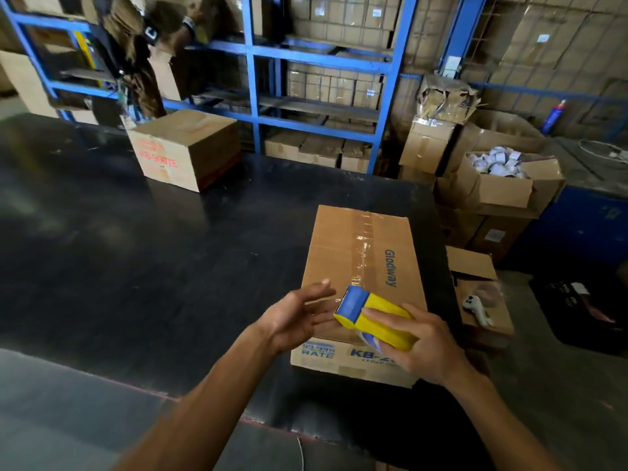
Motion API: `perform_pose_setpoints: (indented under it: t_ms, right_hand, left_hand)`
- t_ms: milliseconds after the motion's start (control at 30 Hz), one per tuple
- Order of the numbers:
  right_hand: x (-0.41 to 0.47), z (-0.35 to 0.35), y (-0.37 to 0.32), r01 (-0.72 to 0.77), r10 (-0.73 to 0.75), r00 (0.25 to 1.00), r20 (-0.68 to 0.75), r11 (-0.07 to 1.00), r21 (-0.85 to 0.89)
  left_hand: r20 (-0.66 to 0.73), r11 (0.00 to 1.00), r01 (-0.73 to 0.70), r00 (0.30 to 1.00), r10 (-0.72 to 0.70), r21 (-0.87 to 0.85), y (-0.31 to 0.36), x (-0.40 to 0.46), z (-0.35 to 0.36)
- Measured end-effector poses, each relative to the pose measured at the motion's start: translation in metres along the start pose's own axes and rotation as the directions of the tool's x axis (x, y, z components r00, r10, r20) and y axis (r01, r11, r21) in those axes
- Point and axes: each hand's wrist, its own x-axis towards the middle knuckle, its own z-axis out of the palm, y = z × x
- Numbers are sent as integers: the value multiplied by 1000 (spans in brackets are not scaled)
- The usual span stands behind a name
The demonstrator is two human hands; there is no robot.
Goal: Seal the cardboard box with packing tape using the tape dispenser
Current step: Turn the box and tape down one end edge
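Matt brown cardboard box (360, 287) under glossy clear tape (365, 246), smooth yellow-blue plastic dispenser (373, 319), on a dark glossy table (170, 266).

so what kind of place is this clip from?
Most likely a warehouse packing area. Blue shelving is stacked with plain cartons, an open box of tape rolls sits on a pile at the right, and the right hand holds a tape dispenser over a cardboard box on a black table.

Dim warehouse light, glare on table (136, 249), blurred upper left, wide-angle bending
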Motion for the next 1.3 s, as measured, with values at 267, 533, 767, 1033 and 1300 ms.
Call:
perform_pose_setpoints:
  t_ms: [267,533,767,1033,1300]
  right_hand:
    - [16,9,1,-9,7,999,48,999,50]
    - [-14,-29,17,-10,31,974,224,995,-97]
    - [-23,-18,16,73,83,933,350,910,-409]
    - [-18,-16,10,97,184,883,432,829,-552]
    - [-7,-14,1,87,262,845,466,792,-604]
  left_hand:
    - [-274,975,-141,944,184,170,-11,16,-3]
    - [-377,847,-368,774,508,385,-19,-6,-53]
    - [-429,769,-425,651,626,478,-81,6,-65]
    - [-503,744,-414,554,663,525,-99,20,-60]
    - [-503,716,-397,519,691,574,-105,21,-62]
